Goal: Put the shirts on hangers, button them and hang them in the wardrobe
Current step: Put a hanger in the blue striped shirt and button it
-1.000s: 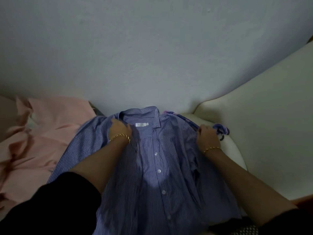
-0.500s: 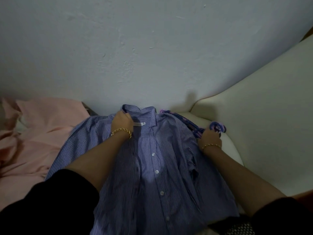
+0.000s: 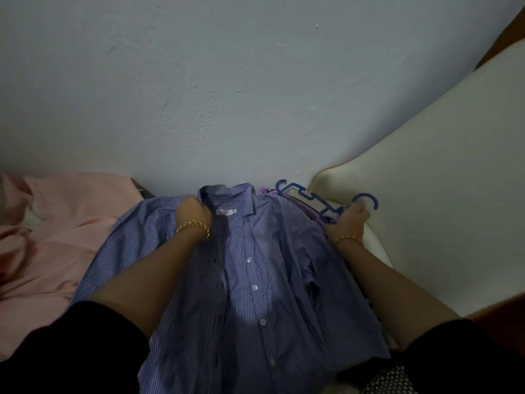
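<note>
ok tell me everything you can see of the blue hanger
The blue hanger looks like moulded plastic, with a curved hook at one end and notched, stepped bars. It sits tilted just right of the collar of the striped shirt, above lilac hangers. The right hand grips it just below the hook, fingers curled round the neck.
</note>
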